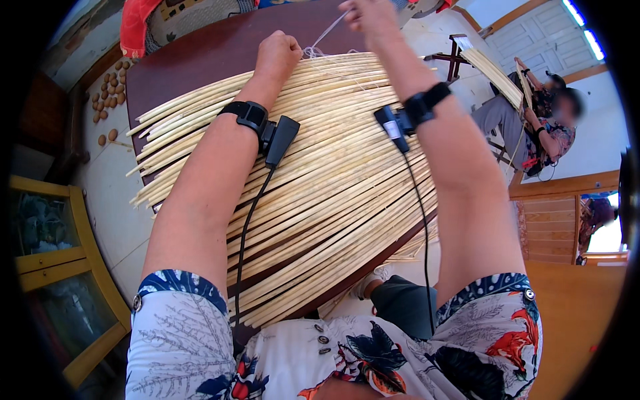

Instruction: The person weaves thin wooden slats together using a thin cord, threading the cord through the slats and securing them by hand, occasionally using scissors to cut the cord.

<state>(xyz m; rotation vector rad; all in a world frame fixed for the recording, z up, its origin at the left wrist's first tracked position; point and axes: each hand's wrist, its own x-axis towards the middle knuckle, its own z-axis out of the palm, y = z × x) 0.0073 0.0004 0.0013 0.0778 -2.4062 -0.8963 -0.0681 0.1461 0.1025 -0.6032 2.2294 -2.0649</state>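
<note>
A mat of pale, peeled stalks (333,160), laid side by side and joined by thin threads, lies across the dark red table. At its far edge, my left hand (279,57) is closed in a pinch beside a small tangle of white string (313,51), which meets its fingertips. My right hand (370,20) is raised farther right, slightly blurred, its fingers closed on the string's other end. The string runs taut and slanting between the two hands. Both wrists wear black straps with small cabled devices.
The dark red table (190,50) has a bare far-left part. Several round brown objects (110,87) lie on the floor at left, near a yellow-framed glass cabinet (100,287). At right, seated people (553,127) handle more stalks (490,70). A folding stool (455,60) stands beyond the table.
</note>
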